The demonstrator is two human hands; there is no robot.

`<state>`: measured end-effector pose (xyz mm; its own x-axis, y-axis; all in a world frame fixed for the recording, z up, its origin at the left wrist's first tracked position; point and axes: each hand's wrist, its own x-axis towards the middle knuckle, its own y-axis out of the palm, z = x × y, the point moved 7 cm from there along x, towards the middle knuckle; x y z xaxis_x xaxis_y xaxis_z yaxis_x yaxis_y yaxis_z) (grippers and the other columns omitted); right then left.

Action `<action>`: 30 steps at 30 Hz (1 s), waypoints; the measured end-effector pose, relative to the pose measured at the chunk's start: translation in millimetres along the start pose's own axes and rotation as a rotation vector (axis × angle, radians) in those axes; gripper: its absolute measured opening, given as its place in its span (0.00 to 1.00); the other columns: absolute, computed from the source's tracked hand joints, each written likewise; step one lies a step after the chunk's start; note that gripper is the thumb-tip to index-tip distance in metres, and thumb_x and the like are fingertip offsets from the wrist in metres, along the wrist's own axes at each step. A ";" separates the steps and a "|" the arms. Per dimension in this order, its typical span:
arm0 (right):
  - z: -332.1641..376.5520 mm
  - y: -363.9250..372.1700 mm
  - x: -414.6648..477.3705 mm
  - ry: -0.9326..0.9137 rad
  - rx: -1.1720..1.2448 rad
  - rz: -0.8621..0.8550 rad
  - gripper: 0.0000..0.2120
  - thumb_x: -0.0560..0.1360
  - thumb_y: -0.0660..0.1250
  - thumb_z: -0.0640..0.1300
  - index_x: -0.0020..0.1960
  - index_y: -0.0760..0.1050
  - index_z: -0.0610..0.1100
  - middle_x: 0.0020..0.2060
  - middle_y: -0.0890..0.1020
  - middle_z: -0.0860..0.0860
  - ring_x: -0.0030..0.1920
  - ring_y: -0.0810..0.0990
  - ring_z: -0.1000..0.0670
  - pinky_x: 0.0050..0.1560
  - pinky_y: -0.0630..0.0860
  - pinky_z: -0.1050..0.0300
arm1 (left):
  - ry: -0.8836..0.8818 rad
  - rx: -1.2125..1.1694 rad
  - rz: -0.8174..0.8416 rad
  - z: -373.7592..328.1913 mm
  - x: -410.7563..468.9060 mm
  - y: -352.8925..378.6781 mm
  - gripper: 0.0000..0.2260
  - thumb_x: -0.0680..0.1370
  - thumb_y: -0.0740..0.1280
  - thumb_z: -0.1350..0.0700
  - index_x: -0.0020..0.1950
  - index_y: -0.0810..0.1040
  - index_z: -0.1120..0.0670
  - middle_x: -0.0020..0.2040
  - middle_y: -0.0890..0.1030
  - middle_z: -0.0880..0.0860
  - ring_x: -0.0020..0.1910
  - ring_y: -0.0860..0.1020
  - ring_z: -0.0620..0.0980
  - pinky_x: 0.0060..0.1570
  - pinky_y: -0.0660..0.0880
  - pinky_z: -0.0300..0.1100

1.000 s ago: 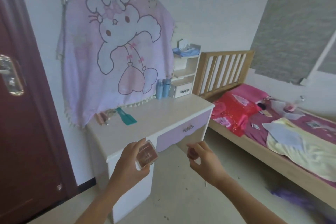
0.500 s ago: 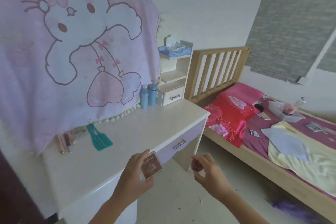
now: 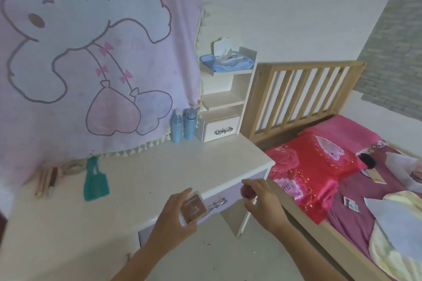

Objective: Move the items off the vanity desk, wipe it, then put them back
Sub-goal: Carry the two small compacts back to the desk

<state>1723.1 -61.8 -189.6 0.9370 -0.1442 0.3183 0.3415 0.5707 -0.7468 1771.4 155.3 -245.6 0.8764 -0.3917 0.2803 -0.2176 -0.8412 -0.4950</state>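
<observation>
While both hands were held out at the front edge of the vanity desk, the left hand gripped a small square brown compact between thumb and curled fingers, its lid facing the camera and its lettering too blurred to read. The compact was off the desktop, held in the air over the desk's front edge, just beside the bow-shaped handle of the lilac drawer. The right hand, apart from the left and further toward the bed, had its fingers curled and pinched a small reddish-brown item; what that item was could not be determined. On the desktop a teal comb lay flat near the rear left, with several slim stick-like cosmetics beside it at the far left. Two blue bottles stood upright, side by side, at the back of the desk, just beside a white shelf unit with a small drawer at its base. A blue tissue pack lay on the unit's top shelf. A pink blanket printed with a cartoon rabbit hung behind the desk, its fringe reaching the desktop. To the right stood a bed with a slatted wooden headboard, a red floral pillow and loose papers on the cover.
</observation>
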 end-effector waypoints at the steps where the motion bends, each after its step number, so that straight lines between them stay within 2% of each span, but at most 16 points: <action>1: -6.3 4.0 6.7 0.000 0.017 0.008 0.18 0.69 0.66 0.30 0.58 0.75 0.40 0.44 0.74 0.50 0.46 0.70 0.70 0.48 0.67 0.75 | -0.017 0.007 -0.009 6.1 1.9 4.7 0.29 0.60 0.62 0.44 0.60 0.61 0.27 0.56 0.68 0.37 0.56 0.68 0.30 0.54 0.67 0.26; 4: -25.2 26.1 26.6 0.007 0.030 0.042 0.18 0.69 0.67 0.31 0.58 0.76 0.40 0.42 0.71 0.57 0.46 0.71 0.70 0.47 0.65 0.79 | -0.084 0.017 -0.049 29.7 12.3 2.7 0.29 0.58 0.62 0.44 0.58 0.63 0.27 0.54 0.69 0.38 0.55 0.68 0.30 0.52 0.68 0.28; 9: -32.1 61.1 65.4 -0.035 0.040 0.125 0.18 0.70 0.66 0.33 0.59 0.75 0.43 0.45 0.73 0.53 0.46 0.72 0.67 0.48 0.68 0.74 | -0.139 0.063 -0.127 79.6 39.9 -21.3 0.33 0.57 0.62 0.44 0.57 0.56 0.20 0.53 0.70 0.39 0.51 0.69 0.26 0.51 0.63 0.19; 11: -32.4 67.6 93.6 -0.054 0.040 0.126 0.18 0.70 0.66 0.32 0.59 0.75 0.41 0.44 0.72 0.55 0.46 0.72 0.68 0.47 0.68 0.76 | -0.160 0.038 -0.156 99.6 60.4 -27.5 0.31 0.56 0.62 0.44 0.58 0.62 0.25 0.52 0.71 0.40 0.51 0.71 0.31 0.51 0.67 0.25; 13: -32.9 74.5 125.7 -0.061 0.026 0.122 0.18 0.69 0.66 0.31 0.59 0.75 0.40 0.43 0.70 0.58 0.46 0.72 0.67 0.47 0.67 0.78 | -0.207 0.015 -0.193 120.4 83.4 -31.1 0.33 0.55 0.61 0.43 0.61 0.65 0.37 0.51 0.72 0.44 0.51 0.73 0.40 0.50 0.69 0.35; 15: -30.6 84.1 158.0 -0.076 -0.008 0.143 0.19 0.69 0.67 0.31 0.59 0.74 0.40 0.44 0.71 0.56 0.41 0.74 0.63 0.47 0.67 0.78 | -0.245 0.007 -0.236 137.9 106.4 -32.9 0.36 0.55 0.61 0.43 0.63 0.68 0.47 0.51 0.72 0.47 0.51 0.74 0.44 0.51 0.67 0.37; 18: -26.0 111.1 204.1 -0.112 -0.054 0.218 0.19 0.70 0.68 0.33 0.60 0.74 0.41 0.45 0.71 0.52 0.39 0.71 0.62 0.47 0.66 0.79 | -0.282 -0.021 -0.254 160.8 135.4 -34.7 0.36 0.56 0.60 0.43 0.64 0.67 0.49 0.51 0.70 0.43 0.51 0.72 0.41 0.52 0.66 0.33; 23: -19.6 185.2 255.0 -0.065 -0.007 0.318 0.19 0.68 0.68 0.32 0.58 0.75 0.42 0.42 0.70 0.60 0.42 0.73 0.66 0.47 0.67 0.76 | -0.348 0.007 -0.224 209.3 174.7 -54.9 0.38 0.56 0.59 0.42 0.66 0.67 0.50 0.54 0.70 0.47 0.56 0.71 0.47 0.54 0.65 0.36; 25: -22.6 217.7 259.8 -0.044 -0.018 0.392 0.19 0.68 0.67 0.33 0.58 0.75 0.42 0.41 0.70 0.60 0.38 0.73 0.63 0.48 0.68 0.73 | -0.370 0.061 -0.222 227.1 182.6 -60.5 0.38 0.56 0.58 0.41 0.66 0.67 0.51 0.55 0.69 0.46 0.56 0.69 0.47 0.54 0.64 0.36; 27: -27.0 246.2 258.6 -0.037 -0.044 0.475 0.19 0.68 0.66 0.34 0.58 0.75 0.43 0.40 0.70 0.61 0.40 0.72 0.59 0.50 0.68 0.67 | -0.363 0.139 -0.230 243.9 187.1 -61.4 0.37 0.57 0.58 0.42 0.65 0.70 0.52 0.55 0.72 0.48 0.55 0.68 0.46 0.55 0.64 0.38; 30: -36.1 273.9 267.6 -0.036 -0.089 0.541 0.18 0.69 0.66 0.35 0.59 0.74 0.45 0.41 0.72 0.57 0.45 0.73 0.51 0.52 0.66 0.66 | -0.355 0.232 -0.246 262.8 197.2 -58.1 0.32 0.58 0.59 0.45 0.61 0.74 0.53 0.51 0.79 0.52 0.51 0.67 0.47 0.49 0.74 0.47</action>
<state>2070.0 26.8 -330.0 0.9781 0.1793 -0.1059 -0.1816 0.4853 -0.8553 2069.7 224.9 -377.7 0.9909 -0.0069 0.1342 0.0801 -0.7717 -0.6310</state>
